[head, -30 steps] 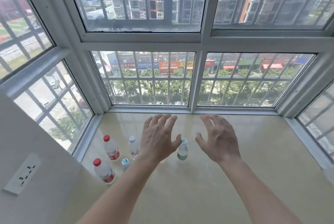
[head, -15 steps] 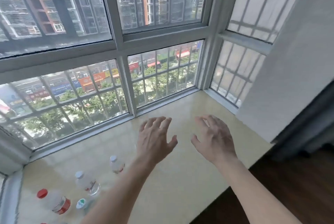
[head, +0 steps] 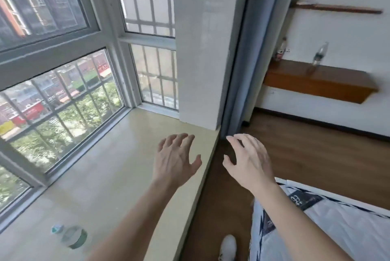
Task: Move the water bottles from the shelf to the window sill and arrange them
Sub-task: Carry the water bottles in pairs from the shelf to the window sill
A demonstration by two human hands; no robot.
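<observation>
You have plain daylight coming in through the window (head: 63,102) on your left; it lays a soft sheen on the window sill (head: 118,155) and leaves only faint shadows. Everything is smeared with blur: the water bottles (head: 319,54) on the shelf (head: 316,79) are mere streaks, and straight lines bow toward the picture's edges.

sill (head: 118,176): green-label bottle (head: 71,236) | shelf (head: 329,83): red-label bottle (head: 281,49), clear bottle (head: 319,54)

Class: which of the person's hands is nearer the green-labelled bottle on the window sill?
Left. The left hand is above the window sill, beyond and right of the green-labelled bottle; the right hand is farther right, past the sill's edge, over the wooden floor.
</observation>
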